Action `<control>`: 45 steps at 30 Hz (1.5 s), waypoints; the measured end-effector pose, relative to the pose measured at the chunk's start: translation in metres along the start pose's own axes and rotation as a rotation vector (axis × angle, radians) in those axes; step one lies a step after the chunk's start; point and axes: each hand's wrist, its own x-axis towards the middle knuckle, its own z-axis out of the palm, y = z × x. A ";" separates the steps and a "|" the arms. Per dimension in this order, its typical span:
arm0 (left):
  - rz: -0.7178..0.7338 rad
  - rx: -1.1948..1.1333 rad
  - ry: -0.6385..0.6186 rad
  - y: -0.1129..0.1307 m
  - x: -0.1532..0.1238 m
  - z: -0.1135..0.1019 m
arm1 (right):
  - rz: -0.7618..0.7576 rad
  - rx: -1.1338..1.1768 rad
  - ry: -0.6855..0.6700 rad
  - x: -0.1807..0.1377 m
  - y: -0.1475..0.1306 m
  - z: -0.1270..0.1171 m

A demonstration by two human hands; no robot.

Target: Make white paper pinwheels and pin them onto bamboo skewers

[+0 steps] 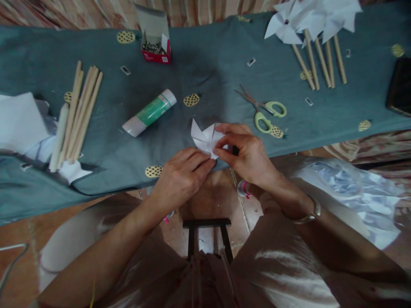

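A folded white paper pinwheel (205, 135) is held between my two hands at the near edge of the table. My left hand (186, 173) closes on its lower left part, fingers pressed together. From the right, my right hand (245, 149) pinches the paper near its middle with thumb and forefinger. The fingers cover part of the folds there. Beyond the paper, to the left, lies a glue stick (150, 112) with a green label. To the right rest open scissors (261, 109) with light green handles.
At the back stands an open red box (156, 55) of small metal pieces. Several rolled paper sticks (81, 111) lie left beside white paper (22, 122). Finished pinwheels (285, 23) on sticks lie at back right. A dark phone-like object (400, 87) sits at the right edge.
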 end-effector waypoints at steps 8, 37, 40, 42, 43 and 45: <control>0.003 0.019 0.016 0.000 0.000 0.002 | -0.003 -0.020 0.013 0.001 -0.001 0.001; -0.006 -0.007 0.003 0.000 0.001 0.002 | -0.004 -0.019 0.033 0.001 -0.002 0.004; -0.008 -0.011 -0.002 0.000 0.001 0.002 | -0.015 -0.021 0.047 0.000 -0.001 0.005; -0.012 -0.012 -0.007 0.000 0.001 0.002 | -0.021 -0.018 0.052 -0.001 0.000 0.006; -0.014 -0.014 -0.010 0.000 0.001 0.002 | -0.022 -0.016 0.055 -0.001 0.000 0.006; -0.018 -0.023 -0.014 0.000 0.001 0.001 | -0.022 -0.019 0.060 -0.002 -0.001 0.006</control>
